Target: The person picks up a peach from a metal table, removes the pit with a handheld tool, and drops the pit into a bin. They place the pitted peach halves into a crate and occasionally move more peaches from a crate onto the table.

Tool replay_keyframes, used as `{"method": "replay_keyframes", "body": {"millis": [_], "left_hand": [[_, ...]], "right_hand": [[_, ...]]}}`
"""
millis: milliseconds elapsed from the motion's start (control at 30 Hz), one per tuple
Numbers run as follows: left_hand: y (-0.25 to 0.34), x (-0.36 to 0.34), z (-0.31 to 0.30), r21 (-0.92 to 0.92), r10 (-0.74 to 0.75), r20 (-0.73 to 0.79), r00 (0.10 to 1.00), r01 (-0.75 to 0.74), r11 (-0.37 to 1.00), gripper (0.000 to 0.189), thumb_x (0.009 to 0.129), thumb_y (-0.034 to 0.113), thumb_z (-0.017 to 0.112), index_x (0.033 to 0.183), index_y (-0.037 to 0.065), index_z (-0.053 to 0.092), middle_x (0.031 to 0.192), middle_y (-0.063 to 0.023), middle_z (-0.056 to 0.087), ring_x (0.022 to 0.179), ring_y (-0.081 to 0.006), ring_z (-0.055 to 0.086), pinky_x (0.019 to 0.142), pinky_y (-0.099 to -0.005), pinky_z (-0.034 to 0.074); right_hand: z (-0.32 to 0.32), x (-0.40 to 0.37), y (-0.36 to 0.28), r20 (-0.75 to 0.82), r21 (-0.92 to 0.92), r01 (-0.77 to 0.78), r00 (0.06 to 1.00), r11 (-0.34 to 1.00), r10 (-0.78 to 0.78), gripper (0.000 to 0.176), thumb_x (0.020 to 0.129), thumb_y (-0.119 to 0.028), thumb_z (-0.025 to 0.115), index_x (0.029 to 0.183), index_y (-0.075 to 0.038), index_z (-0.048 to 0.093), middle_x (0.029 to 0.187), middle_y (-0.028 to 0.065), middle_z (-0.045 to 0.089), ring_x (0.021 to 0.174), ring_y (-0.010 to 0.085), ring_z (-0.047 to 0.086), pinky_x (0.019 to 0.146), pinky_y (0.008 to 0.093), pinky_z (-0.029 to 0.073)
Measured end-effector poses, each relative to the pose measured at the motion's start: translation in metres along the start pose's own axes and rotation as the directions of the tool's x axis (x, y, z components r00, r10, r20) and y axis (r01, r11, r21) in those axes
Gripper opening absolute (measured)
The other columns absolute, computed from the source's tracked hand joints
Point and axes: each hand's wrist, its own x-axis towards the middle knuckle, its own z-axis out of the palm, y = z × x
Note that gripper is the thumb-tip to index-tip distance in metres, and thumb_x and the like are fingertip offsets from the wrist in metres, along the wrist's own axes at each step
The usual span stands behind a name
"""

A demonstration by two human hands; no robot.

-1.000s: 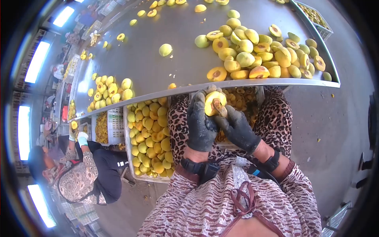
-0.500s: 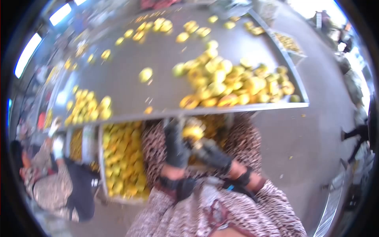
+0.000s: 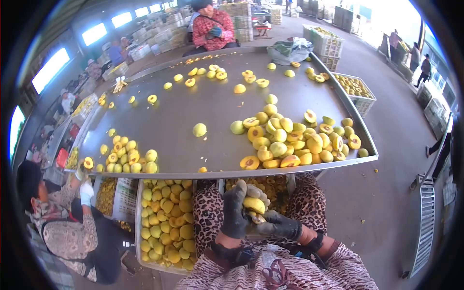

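Note:
A yellow fruit piece (image 3: 254, 205) is gripped in my left hand (image 3: 235, 209), whose dark grey glove wraps round it. My right hand (image 3: 280, 225), gloved too, is closed at the fruit's lower edge, where a small pale piece (image 3: 258, 218) shows; whether it holds a tool is hidden. Both hands are over my lap, in front of the metal table (image 3: 169, 121). Under the table edge, just beyond my hands, is a crate of fruit scraps (image 3: 270, 186). Whole and halved yellow fruits (image 3: 285, 140) are heaped on the table's right side.
A crate full of yellow fruits (image 3: 166, 222) stands left of my legs. A co-worker (image 3: 67, 222) sits at the left, another person (image 3: 212, 29) across the table. A smaller fruit pile (image 3: 125, 154), a plastic bag (image 3: 291, 50) and a metal rack (image 3: 423, 222) are also in view.
The view has tilted up and sharpened, so the table sits lower in it. My hands remain together at the fruit, with my left hand now more upright.

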Motion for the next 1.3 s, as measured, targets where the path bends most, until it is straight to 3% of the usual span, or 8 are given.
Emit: {"method": "replay_keyframes", "body": {"millis": [100, 167, 300, 533, 733, 967, 1133, 1300], "left_hand": [[-0.007, 0.008, -0.027, -0.417, -0.027, 0.122, 0.992, 0.076, 0.906, 0.048, 0.1, 0.049, 0.045, 0.093, 0.004, 0.061, 0.081, -0.0135, 0.065, 0.075, -0.029, 0.067, 0.065, -0.0371, 0.056], [-0.007, 0.014, -0.058, -0.521, 0.051, 0.139, 0.989, 0.029, 0.853, 0.05, 0.1, 0.051, 0.041, 0.099, 0.004, 0.061, 0.09, -0.0137, 0.064, 0.085, -0.031, 0.066, 0.073, -0.0413, 0.057], [-0.002, 0.01, -0.092, -0.538, 0.023, -0.067, 0.997, -0.056, 0.841, 0.058, 0.099, 0.054, 0.039, 0.115, 0.002, 0.059, 0.112, -0.0159, 0.064, 0.103, -0.0345, 0.063, 0.088, -0.048, 0.056], [-0.01, -0.015, -0.061, 0.288, 0.138, 0.084, 0.987, -0.156, 0.945, 0.039, 0.1, 0.019, 0.053, 0.134, -0.002, 0.05, 0.129, -0.0074, 0.057, 0.117, -0.0159, 0.053, 0.102, -0.0304, 0.042], [0.012, -0.052, -0.095, -0.414, 0.019, 0.006, 1.0, -0.014, 0.91, 0.043, 0.101, 0.022, 0.05, 0.138, -0.001, 0.046, 0.131, -0.0073, 0.055, 0.118, -0.0137, 0.052, 0.102, -0.029, 0.041], [0.0, -0.075, -0.117, -0.282, -0.069, -0.187, 0.98, 0.013, 0.959, 0.036, 0.102, 0.025, 0.048, 0.129, 0.001, 0.055, 0.118, -0.006, 0.061, 0.104, -0.0099, 0.059, 0.087, -0.024, 0.049], [-0.004, -0.056, -0.112, -0.268, 0.132, -0.177, 0.975, -0.176, 0.947, 0.041, 0.103, 0.031, 0.047, 0.133, 0.003, 0.051, 0.121, -0.0059, 0.059, 0.109, -0.0144, 0.057, 0.097, -0.0295, 0.045], [0.021, -0.051, -0.115, 0.376, 0.307, -0.058, 0.95, -0.264, 0.888, 0.042, 0.096, 0.026, 0.059, 0.129, -0.001, 0.055, 0.118, -0.0118, 0.064, 0.105, -0.017, 0.061, 0.092, -0.0287, 0.048]], "right_hand": [[0.001, 0.003, -0.002, 0.312, -0.694, 0.371, 0.927, 0.617, -0.207, 0.029, 0.094, -0.022, 0.063, 0.114, 0.0, 0.06, 0.093, 0.0052, 0.067, 0.083, 0.0122, 0.061, 0.075, 0.0297, 0.051], [0.005, -0.008, -0.014, 0.07, -0.577, 0.163, 0.986, 0.8, -0.15, 0.023, 0.09, -0.02, 0.066, 0.102, -0.001, 0.061, 0.078, 0.0055, 0.064, 0.069, 0.0138, 0.059, 0.065, 0.0309, 0.049], [-0.035, 0.009, 0.011, -0.149, -0.986, -0.125, 0.957, 0.109, -0.247, 0.02, 0.085, -0.016, 0.069, 0.099, -0.003, 0.062, 0.078, -0.0003, 0.061, 0.067, 0.0092, 0.052, 0.06, 0.0276, 0.047], [0.028, 0.058, -0.013, -0.537, -0.496, 0.01, 0.782, 0.868, -0.316, 0.022, 0.084, 0.0, 0.063, 0.106, -0.002, 0.062, 0.089, -0.0017, 0.061, 0.081, 0.0073, 0.055, 0.072, 0.0246, 0.048], [0.016, 0.092, 0.014, -0.05, -0.894, 0.216, 0.823, 0.393, -0.566, 0.017, 0.085, 0.002, 0.06, 0.101, -0.003, 0.059, 0.086, 0.0021, 0.063, 0.077, 0.012, 0.06, 0.066, 0.0279, 0.05], [-0.004, 0.126, 0.003, 0.213, -0.918, -0.003, 0.84, -0.396, -0.5, 0.016, 0.087, -0.013, 0.061, 0.102, -0.007, 0.061, 0.068, 0.0105, 0.06, 0.055, 0.0278, 0.061, 0.052, 0.0351, 0.048], [0.041, 0.098, -0.022, -0.434, -0.606, -0.352, 0.898, 0.713, 0.074, 0.018, 0.085, -0.018, 0.068, 0.094, -0.003, 0.063, 0.069, -0.0042, 0.055, 0.06, 0.0052, 0.053, 0.052, 0.0264, 0.045], [0.047, 0.11, 0.011, -0.145, -0.882, 0.106, 0.866, 0.459, -0.479, 0.021, 0.082, -0.002, 0.068, 0.103, -0.001, 0.062, 0.082, 0.0015, 0.066, 0.072, 0.0083, 0.06, 0.064, 0.0248, 0.049]]}}
